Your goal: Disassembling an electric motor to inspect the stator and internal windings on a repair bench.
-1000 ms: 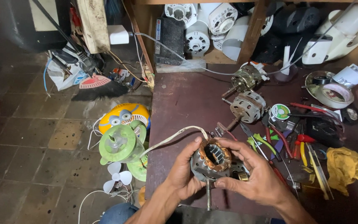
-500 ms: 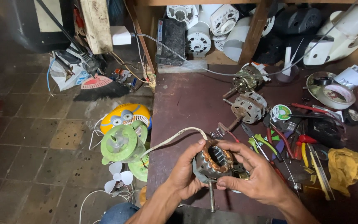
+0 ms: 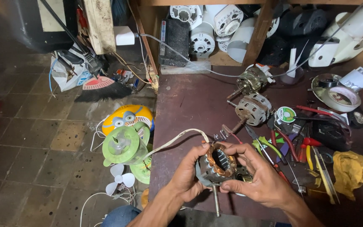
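My left hand (image 3: 186,178): clasped round the left side of the fan motor stator (image 3: 218,164), thumb up by its top rim.
My right hand (image 3: 260,181): wrapped round the right side of the same motor, fingers curled over its upper edge.
Motor position: held between both hands just above the near edge of the dark wooden workbench (image 3: 190,105), at 6 o'clock in the view.
Motor axis: its steel shaft (image 3: 216,202) sticks out toward me, pointing to 6 o'clock; the open face tilts up and away toward 12.
Motor make: a ring of copper windings round a dark laminated core, metal housing beneath.
Lead: a white cable (image 3: 173,141) runs off from the motor toward 10 o'clock.
Floor at 9 o'clock: a green plastic fan housing (image 3: 122,146) with a yellow round toy-faced case (image 3: 129,115) just behind it, and a small white fan blade (image 3: 122,178) in front of it, on worn tiles.
Bench at 2 o'clock: pliers and screwdrivers with red and green handles (image 3: 286,145), a crumpled yellow cloth (image 3: 353,170) farther right.
Bench at 1 o'clock: two more bare motors (image 3: 253,109), shafts pointing to 8 o'clock.
Round tin at 2 o'clock: a white-rimmed dish (image 3: 341,97); I cannot tell what it holds.
Shelf at 12 o'clock: a wooden compartment (image 3: 261,25) crammed with white and black plastic fan housings.
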